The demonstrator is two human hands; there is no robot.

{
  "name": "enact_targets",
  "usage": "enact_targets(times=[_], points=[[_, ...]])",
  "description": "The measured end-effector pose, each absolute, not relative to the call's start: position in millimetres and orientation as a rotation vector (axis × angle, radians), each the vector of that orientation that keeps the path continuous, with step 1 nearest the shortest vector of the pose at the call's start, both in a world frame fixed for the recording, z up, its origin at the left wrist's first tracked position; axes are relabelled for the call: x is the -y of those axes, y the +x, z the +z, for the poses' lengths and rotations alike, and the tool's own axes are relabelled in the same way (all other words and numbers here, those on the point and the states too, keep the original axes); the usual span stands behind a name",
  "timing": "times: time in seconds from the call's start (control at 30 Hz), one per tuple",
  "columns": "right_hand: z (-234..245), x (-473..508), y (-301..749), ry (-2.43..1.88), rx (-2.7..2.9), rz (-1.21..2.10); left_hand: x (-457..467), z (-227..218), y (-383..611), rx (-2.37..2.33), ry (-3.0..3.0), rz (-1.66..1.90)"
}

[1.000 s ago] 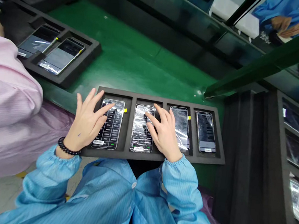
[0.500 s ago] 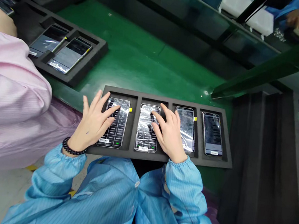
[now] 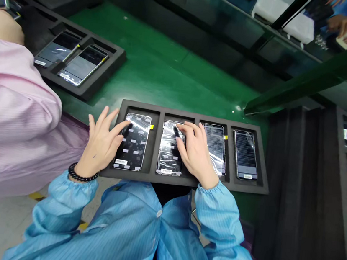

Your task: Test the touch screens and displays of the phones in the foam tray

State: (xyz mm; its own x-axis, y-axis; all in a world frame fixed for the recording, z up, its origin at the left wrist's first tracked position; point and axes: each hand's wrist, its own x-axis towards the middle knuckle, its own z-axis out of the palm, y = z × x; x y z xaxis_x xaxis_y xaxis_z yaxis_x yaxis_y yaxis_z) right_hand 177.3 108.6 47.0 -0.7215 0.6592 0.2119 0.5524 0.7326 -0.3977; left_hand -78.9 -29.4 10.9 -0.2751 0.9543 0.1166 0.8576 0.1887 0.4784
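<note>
The words on the phone screens are too small to read, and the right hand point(image 3: 194, 153) hides part of the second phone point(image 3: 171, 148). Both hands are spread open. The left hand point(image 3: 100, 146) touches the first phone point(image 3: 133, 142) with a fingertip. The right fingers rest on the second phone. Both phones lie in the black tray point(image 3: 186, 182) in the middle of the frame.

Green work surface point(image 3: 168, 70), glossy, running away from the camera. Two black foam trays lie directly on it. The near four-slot tray point(image 3: 186, 182) sits at the front edge, a film-wrapped phone in each slot. The second tray point(image 3: 104, 75) lies well apart to the far left, angled, two phones visible in its slots.
</note>
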Motion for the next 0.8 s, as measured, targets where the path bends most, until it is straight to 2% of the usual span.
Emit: enact_targets(times=[0.27, 0.8], points=[[48.0, -113.1, 154.0, -0.789, 2.787, 0.445, 10.3, 19.7, -79.8, -2.301, 1.734, 0.587], [45.1, -114.8, 178.0, -0.906, 2.665, 0.417, 0.3, 23.5, -77.8, -2.209, 1.822, 0.551]])
